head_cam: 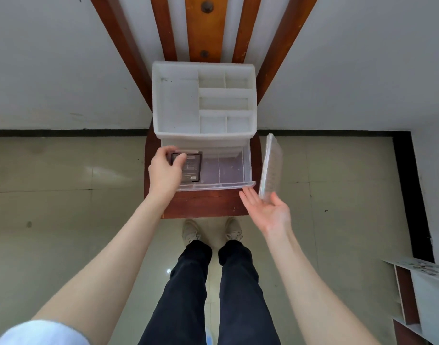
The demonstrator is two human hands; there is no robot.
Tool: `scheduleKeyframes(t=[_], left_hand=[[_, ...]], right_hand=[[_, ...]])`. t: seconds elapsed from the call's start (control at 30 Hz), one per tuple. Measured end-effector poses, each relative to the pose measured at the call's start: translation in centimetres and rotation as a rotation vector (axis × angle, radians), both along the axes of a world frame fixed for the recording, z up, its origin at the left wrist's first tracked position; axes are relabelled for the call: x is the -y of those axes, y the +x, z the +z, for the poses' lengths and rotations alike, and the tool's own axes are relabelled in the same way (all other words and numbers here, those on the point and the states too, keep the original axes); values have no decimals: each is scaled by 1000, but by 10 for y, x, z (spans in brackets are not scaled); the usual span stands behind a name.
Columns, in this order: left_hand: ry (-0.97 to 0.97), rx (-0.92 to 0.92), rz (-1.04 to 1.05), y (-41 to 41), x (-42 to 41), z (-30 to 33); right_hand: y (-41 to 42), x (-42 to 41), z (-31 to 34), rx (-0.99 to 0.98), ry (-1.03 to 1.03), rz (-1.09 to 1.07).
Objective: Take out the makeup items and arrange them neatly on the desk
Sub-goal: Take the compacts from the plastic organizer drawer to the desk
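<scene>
A white plastic organizer (178, 100) with several top compartments stands on a wooden chair seat (203, 205). Its clear lower drawer (228, 170) is pulled out toward me. In the drawer's left part lies a flat dark makeup palette (192, 168) with a label. My left hand (165, 170) reaches into the drawer, and its fingers curl round the palette's left edge. My right hand (268, 212) is held palm up to the right of the drawer, thumb and palm holding the lower end of a clear flat plastic case (270, 168) standing on edge.
The chair's wooden back (206, 28) rises against a white wall. Tiled floor lies on both sides of the chair. My legs and shoes (211, 232) stand just in front of the seat. A low shelf unit (422, 295) sits at the lower right.
</scene>
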State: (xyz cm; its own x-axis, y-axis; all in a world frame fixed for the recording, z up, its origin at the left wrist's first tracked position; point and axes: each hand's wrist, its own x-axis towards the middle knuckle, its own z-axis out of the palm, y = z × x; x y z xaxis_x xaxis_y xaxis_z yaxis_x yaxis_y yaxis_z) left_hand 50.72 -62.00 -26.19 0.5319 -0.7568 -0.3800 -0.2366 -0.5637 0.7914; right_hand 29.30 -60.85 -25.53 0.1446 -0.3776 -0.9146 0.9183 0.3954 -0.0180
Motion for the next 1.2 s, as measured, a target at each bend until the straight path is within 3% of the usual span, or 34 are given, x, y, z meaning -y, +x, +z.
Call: scheduleKeyframes(t=[0.13, 0.27, 0.37, 0.57, 0.87, 1.2], left_hand=[[40, -679, 531, 3, -35, 12], [65, -985, 886, 5, -42, 5], [17, -1177, 979, 6, -30, 2], [-136, -1279, 955, 16, -5, 0], [-179, -1258, 829, 25, 11, -21], [-157, -1278, 766, 37, 5, -2]], right_hand=[[5, 3, 10, 85, -22, -35], [14, 16, 13, 64, -16, -6], [16, 20, 12, 77, -23, 7], [30, 36, 11, 90, -80, -8], [46, 77, 7, 43, -151, -63], [20, 45, 13, 32, -138, -82]])
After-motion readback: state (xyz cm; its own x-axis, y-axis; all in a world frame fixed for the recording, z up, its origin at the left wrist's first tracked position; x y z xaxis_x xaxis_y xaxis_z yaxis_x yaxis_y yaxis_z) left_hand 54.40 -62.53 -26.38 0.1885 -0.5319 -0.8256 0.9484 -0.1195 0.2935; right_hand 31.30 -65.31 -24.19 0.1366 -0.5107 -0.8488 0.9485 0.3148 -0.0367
